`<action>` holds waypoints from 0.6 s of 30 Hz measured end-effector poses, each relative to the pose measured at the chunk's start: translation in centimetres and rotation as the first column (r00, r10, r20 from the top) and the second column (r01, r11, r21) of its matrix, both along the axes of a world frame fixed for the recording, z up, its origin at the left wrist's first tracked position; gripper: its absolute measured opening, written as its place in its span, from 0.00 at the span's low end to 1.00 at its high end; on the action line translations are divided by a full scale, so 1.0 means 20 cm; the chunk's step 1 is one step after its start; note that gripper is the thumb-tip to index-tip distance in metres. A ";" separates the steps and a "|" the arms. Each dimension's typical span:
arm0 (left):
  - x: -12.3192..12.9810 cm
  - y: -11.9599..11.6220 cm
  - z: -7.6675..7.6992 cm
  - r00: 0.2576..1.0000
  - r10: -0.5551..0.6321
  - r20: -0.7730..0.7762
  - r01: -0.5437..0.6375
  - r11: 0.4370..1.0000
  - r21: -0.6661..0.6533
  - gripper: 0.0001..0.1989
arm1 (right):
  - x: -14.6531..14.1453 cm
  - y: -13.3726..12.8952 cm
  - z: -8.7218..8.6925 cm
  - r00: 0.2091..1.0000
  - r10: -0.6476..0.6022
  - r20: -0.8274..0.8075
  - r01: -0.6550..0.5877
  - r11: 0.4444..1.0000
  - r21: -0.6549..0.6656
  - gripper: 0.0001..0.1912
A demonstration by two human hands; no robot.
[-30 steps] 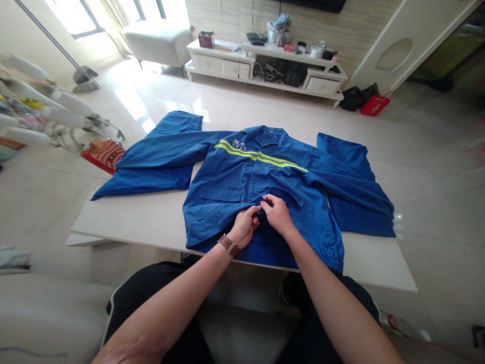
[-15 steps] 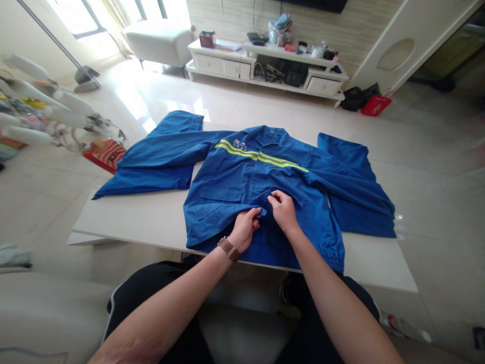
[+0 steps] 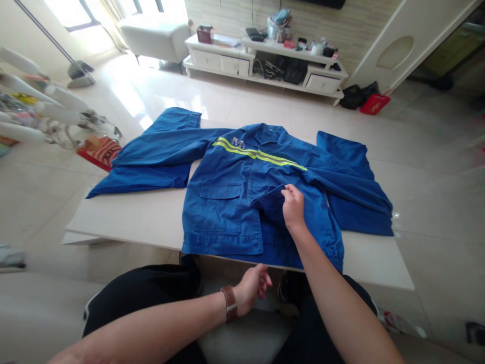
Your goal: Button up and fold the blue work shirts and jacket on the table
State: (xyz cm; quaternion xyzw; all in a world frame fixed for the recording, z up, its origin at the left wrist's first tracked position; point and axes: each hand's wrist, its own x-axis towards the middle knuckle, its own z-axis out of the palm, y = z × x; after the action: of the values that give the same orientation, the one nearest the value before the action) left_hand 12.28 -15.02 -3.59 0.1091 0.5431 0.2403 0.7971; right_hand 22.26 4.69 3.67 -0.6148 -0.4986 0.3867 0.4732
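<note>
A blue work jacket (image 3: 223, 174) with yellow-green stripes across the chest lies front up on a white table (image 3: 125, 217), its collar away from me. My right hand (image 3: 293, 206) pinches the lower edge of the right-hand front panel, which is lifted and folded back. The left-hand front panel, with its flap pocket (image 3: 220, 191), lies flat. Below the table's near edge hangs my left hand (image 3: 254, 288), off the cloth, fingers loosely curled and holding nothing. A brown strap is on that wrist.
More blue cloth (image 3: 159, 177) lies beneath the sleeves on both sides. At the left stand thread cones (image 3: 60, 112) and a red bag (image 3: 99, 151). Across the tiled floor is a white TV cabinet (image 3: 220, 61); a red box (image 3: 375, 103) stands right of it.
My left hand has let go of the left-hand front panel and dropped below the table edge. That panel now lies flat. My right hand has moved slightly right, pulling its panel further back.
</note>
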 end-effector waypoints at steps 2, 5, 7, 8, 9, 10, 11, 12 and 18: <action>0.00 0.06 0.06 0.977 -0.199 0.074 0.184 0.968 0.168 0.25 | 0.00 0.00 0.00 1.000 0.017 -0.016 -0.017 1.000 -0.003 0.09; -0.03 0.26 0.15 0.978 -0.208 0.025 0.177 0.884 0.432 0.19 | 0.00 -0.01 0.00 0.998 0.042 -0.043 -0.041 0.999 0.025 0.10; -0.08 0.42 0.19 1.000 -0.022 -0.021 0.029 0.883 0.469 0.15 | -0.01 -0.01 0.00 0.997 0.052 -0.058 -0.050 0.998 0.035 0.11; -0.11 0.49 0.20 0.995 0.090 -0.033 -0.066 0.890 0.450 0.13 | -0.01 -0.02 0.00 0.996 0.060 -0.065 -0.058 0.998 0.038 0.11; -0.14 0.55 0.21 0.981 0.191 -0.036 -0.160 0.899 0.407 0.11 | -0.01 -0.02 0.00 0.995 0.071 -0.070 -0.068 0.997 0.044 0.10; -0.17 0.61 0.21 0.960 0.277 -0.037 -0.248 0.904 0.348 0.10 | -0.02 -0.03 0.01 0.993 0.089 -0.074 -0.085 0.995 0.049 0.10; -0.19 0.65 0.22 0.937 0.347 -0.038 -0.322 0.902 0.286 0.10 | -0.02 -0.04 0.01 0.991 0.112 -0.077 -0.108 0.993 0.053 0.10; -0.22 0.68 0.22 0.915 0.402 -0.039 -0.383 0.893 0.235 0.09 | -0.03 -0.05 0.02 0.986 0.144 -0.082 -0.140 0.989 0.054 0.10; -0.26 0.74 0.19 0.870 0.494 -0.004 -0.480 0.848 0.226 0.08 | -0.05 -0.08 0.05 0.866 0.476 -0.156 -0.471 0.880 0.070 0.13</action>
State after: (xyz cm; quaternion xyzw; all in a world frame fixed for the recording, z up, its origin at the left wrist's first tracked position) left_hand 7.00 -0.28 0.14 0.0619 0.5479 0.4889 0.6760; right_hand 21.23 3.03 4.58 -0.4320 -0.5977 0.5340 0.4134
